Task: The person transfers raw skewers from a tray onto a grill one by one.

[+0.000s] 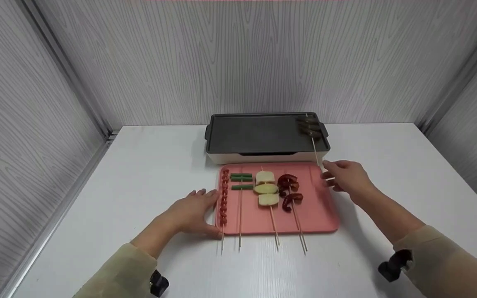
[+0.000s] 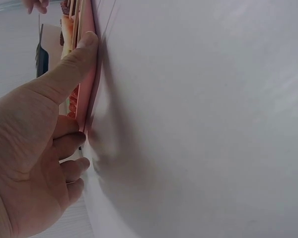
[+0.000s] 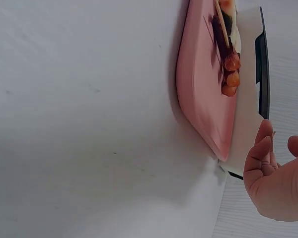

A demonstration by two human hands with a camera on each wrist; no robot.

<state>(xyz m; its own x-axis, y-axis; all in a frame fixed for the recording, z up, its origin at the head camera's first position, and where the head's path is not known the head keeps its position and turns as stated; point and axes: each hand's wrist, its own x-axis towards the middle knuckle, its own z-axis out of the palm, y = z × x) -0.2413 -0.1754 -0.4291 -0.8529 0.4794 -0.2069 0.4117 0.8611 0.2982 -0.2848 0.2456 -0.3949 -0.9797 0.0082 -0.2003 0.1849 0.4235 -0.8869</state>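
Observation:
In the head view my left hand [image 1: 195, 211] rests against the left edge of a pink tray [image 1: 317, 215]. Its thumb [image 2: 74, 64] touches the tray's rim in the left wrist view. On the tray lie skewers of small red pieces [image 1: 223, 198], green stalks [image 1: 242, 178], pale slices [image 1: 266, 189] and dark red tentacle pieces [image 1: 290, 192]. A skewer of dark brown pieces [image 1: 309, 127] lies on the right end of a black griddle [image 1: 259, 132], its stick jutting forward. Beside that stick's end is my right hand [image 1: 348, 178], thumb and fingers apart in the right wrist view.
The griddle's pale base [image 1: 222, 158] stands directly behind the tray. Both are on a white table [image 1: 160, 161], with grey wood-grain panels [image 1: 255, 58] at the back and sides. The sticks on the tray overhang its front edge.

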